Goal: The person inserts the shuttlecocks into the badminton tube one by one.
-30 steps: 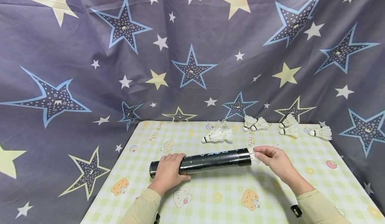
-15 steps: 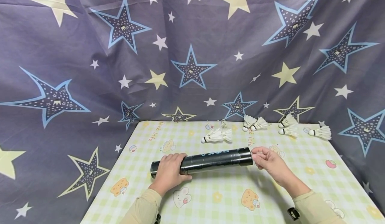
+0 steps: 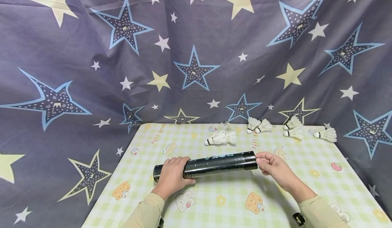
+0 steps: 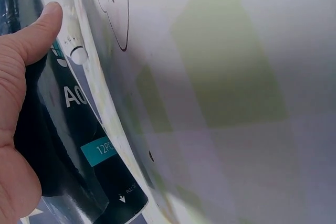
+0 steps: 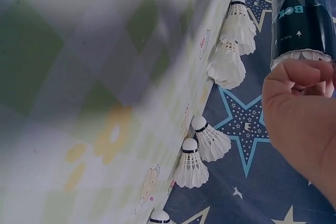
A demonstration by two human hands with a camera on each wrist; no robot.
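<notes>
A black shuttlecock tube (image 3: 218, 165) lies slanting slightly upward to the right in the head view, its right end raised off the table. My left hand (image 3: 172, 176) grips it near its left end, thumb along the near side. At the open right end, my right hand (image 3: 277, 170) has curled fingers and thumb on a shuttlecock. That shuttlecock (image 5: 302, 55) sits inside the mouth; only its white feather edge shows in the right wrist view, and its cork is hidden. Close by in the left wrist view, printed lettering runs down the tube (image 4: 100, 156).
Behind the tube lie a few shuttlecocks (image 3: 218, 137) on the checked tablecloth (image 3: 220, 190). Several more (image 3: 264, 126) are spread along the back edge, one (image 3: 326, 134) farthest right. A dark star-printed curtain (image 3: 196, 34) hangs behind the table.
The shuttlecock's feathers stuck out of the tube mouth one second ago; now it is pushed in. My right fingers have followed it left to the rim. My left hand keeps its grip.
</notes>
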